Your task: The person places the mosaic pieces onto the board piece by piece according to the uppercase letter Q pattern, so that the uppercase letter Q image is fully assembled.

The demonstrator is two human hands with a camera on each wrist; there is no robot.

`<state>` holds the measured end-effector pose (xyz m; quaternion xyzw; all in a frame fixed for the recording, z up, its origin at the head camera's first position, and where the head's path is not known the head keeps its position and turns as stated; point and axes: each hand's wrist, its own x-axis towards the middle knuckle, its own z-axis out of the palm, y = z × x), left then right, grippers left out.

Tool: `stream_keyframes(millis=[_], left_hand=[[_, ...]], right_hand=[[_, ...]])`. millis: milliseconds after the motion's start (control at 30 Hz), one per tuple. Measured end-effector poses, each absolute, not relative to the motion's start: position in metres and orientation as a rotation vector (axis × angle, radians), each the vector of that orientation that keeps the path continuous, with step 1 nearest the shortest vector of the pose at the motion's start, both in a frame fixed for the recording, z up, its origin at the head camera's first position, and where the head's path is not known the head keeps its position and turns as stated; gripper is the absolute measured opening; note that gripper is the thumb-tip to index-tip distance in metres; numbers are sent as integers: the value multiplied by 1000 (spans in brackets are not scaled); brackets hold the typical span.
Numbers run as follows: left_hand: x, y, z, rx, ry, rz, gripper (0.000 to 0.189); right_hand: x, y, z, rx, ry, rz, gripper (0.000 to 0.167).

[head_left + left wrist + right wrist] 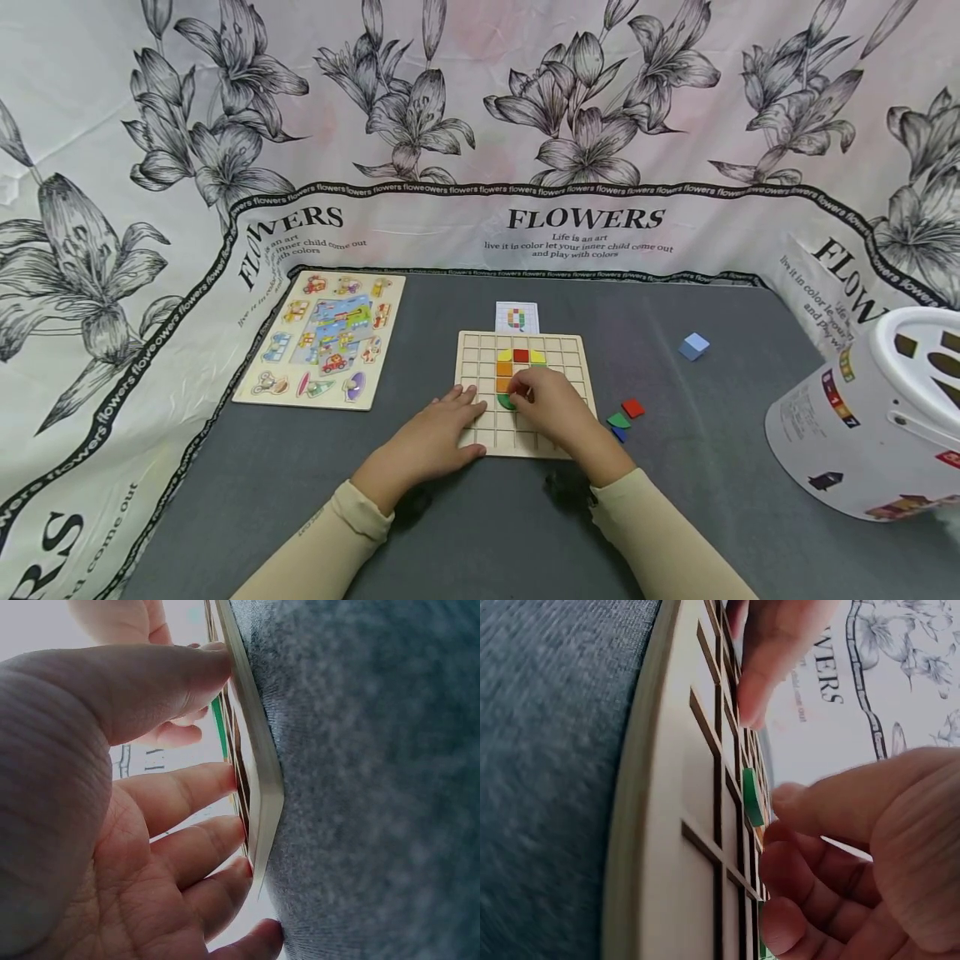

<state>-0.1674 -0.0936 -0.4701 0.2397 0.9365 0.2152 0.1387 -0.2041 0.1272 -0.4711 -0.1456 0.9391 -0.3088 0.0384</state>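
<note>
A wooden grid board (480, 437) lies on the grey table, with flat red, orange and yellow pieces set in its cells. My left hand (438, 437) rests on the board's near left corner. Its thumb touches the near edge and its fingers lie spread along the left side, as the left wrist view shows. Over the middle of the board, my right hand (555, 408) has its fingers curled and pinches a rounded green piece (753, 796) at a cell below the orange squares (504, 377). That hand hides part of the pattern. Another green bit shows beneath its fingers in the right wrist view.
A card with a coloured pattern (517, 317) lies behind the board. Right of it are a loose red square (633, 407), a green piece (618, 420), a blue piece (618, 434) and a blue cube (694, 346). A white bucket (847, 442) stands far right, a picture puzzle (345, 397) left.
</note>
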Motion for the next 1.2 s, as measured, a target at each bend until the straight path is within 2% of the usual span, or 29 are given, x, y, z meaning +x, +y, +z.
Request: stream_keyframes(millis=[200,533,733,833,1067,1133,1200], left_hand=[[-169,-94,-473,693,2708,625,69],[-169,-94,-474,703,2715,613,68],[-169,-94,-474,710,2706,596,70],[-168,-94,-473,712,2698,599,70],[-168,-94,-470,709,2690,610,69],[-168,-94,-470,705,2689,612,69],[-168,-93,-471,701,2690,608,69]], right_hand=[[-203,125,-473,-525,2853,-922,4],[-204,134,-467,-477,2861,-949,5],[-208,182,-453,-406,2963,-1001,12],[-206,215,-452,-282,3000,-979,19],[-192,285,-463,102,2829,-878,60],[-188,295,-466,140,2801,-869,60],[-186,300,-467,141,2805,-863,52]])
